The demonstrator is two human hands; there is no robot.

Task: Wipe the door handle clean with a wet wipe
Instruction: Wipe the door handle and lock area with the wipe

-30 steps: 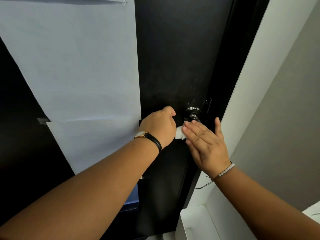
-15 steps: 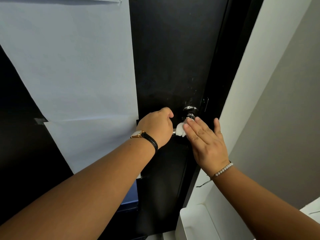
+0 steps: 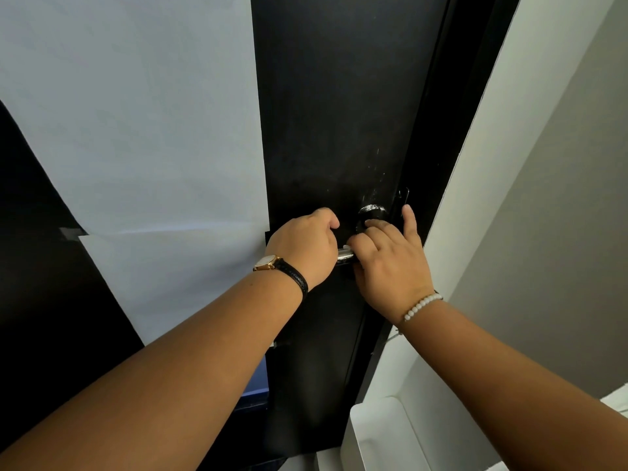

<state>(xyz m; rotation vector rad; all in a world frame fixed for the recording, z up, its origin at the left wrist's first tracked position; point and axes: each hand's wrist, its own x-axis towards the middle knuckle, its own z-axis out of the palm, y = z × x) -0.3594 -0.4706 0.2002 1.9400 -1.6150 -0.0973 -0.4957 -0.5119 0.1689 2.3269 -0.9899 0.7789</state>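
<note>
A black door [image 3: 339,113] carries a metal lever door handle [image 3: 346,254]. Only a short shiny stretch of the handle shows between my two hands. Its round base [image 3: 372,212] sits just above my right fingers. My left hand [image 3: 306,246], with a watch on the wrist, is closed around the handle's left end. My right hand [image 3: 390,263], with a bead bracelet, curls over the handle near the base, thumb pointing up. The wet wipe is hidden under my right fingers.
Large pale paper sheets [image 3: 142,130] are taped over the door's left part. A white wall edge [image 3: 482,164] and a grey wall [image 3: 560,232] stand close on the right. A white box-shaped object [image 3: 380,433] sits low at the right.
My right hand has gone from flat fingers pressing the white wipe to curling over the handle, so the wipe has dropped from sight. My left hand keeps its grip.
</note>
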